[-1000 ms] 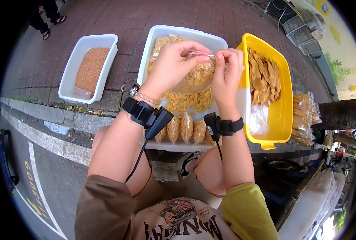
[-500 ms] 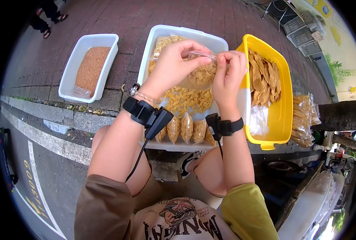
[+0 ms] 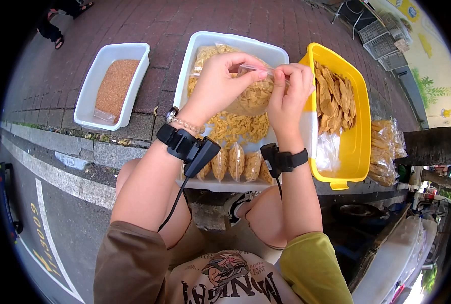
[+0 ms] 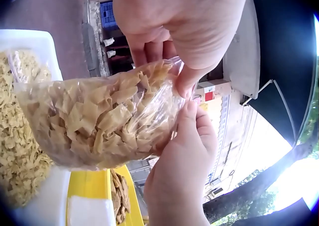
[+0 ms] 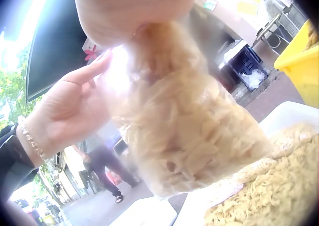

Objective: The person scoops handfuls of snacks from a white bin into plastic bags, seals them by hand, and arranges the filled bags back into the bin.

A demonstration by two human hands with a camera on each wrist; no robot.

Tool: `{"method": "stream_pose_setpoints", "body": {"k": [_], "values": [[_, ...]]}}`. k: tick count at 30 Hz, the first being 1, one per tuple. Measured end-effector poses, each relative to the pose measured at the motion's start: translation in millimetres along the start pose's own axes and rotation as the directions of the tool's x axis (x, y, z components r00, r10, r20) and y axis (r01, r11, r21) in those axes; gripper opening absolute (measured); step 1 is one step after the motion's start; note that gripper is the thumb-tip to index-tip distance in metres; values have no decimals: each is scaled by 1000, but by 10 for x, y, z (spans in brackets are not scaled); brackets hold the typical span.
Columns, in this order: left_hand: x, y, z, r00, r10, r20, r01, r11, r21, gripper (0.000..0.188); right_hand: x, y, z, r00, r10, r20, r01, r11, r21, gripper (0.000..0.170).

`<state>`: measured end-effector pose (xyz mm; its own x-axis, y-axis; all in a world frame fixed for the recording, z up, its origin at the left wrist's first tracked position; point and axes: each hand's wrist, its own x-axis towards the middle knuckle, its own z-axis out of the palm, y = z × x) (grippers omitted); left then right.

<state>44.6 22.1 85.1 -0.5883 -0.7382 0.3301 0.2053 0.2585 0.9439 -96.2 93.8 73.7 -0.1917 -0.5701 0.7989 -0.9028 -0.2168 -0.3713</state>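
Over the middle white tub (image 3: 201,45), both hands hold up a clear zip bag (image 3: 256,93) filled with pale yellow, flat dried pieces. My left hand (image 3: 224,81) pinches the bag's top edge between thumb and fingers. At the other end of that edge, my right hand (image 3: 292,93) pinches it too. In the left wrist view, the bag (image 4: 94,121) hangs tilted from the fingers, and the two thumbs nearly meet at its mouth. Loose yellow pieces (image 3: 240,126) lie in the tub below, with several filled bags (image 3: 229,162) standing along its near side.
A yellow tub (image 3: 363,101) with larger brown dried slices (image 3: 334,96) stands at the right, bagged goods (image 3: 385,152) beyond it. On the left, a smaller white tub (image 3: 143,66) holds brown granules (image 3: 116,86). Another person's feet (image 3: 58,43) show at the far left.
My right hand has shifted slightly right along the bag's top edge, and the edge looks straighter. My left hand stays nearly still. The other person's foot at the top left has moved.
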Motion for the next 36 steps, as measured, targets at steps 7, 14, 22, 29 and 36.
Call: {"method": "stream_pose_setpoints", "body": {"k": [7,14,22,29,36], "values": [[2,-5,5,999,-5,-40,10,994,105,13,-10,-7,8,1000,-1,0,1,1000,-5,3],[-12,5,-27,996,11,-93,8,979,206,14,2,-26,-1,996,27,88,-42,984,174,8],[-19,-10,-52,998,63,-15,-56,958,283,13,-56,-36,37,985,30,169,-61,981,182,10],[-32,-2,-108,1000,9,7,-10,958,286,12,-31,-83,1,979,27,204,-48,994,99,9],[-25,36,-122,996,69,-58,-38,905,424,13,-20,79,-44,961,14,276,-29,998,53,11]]}}
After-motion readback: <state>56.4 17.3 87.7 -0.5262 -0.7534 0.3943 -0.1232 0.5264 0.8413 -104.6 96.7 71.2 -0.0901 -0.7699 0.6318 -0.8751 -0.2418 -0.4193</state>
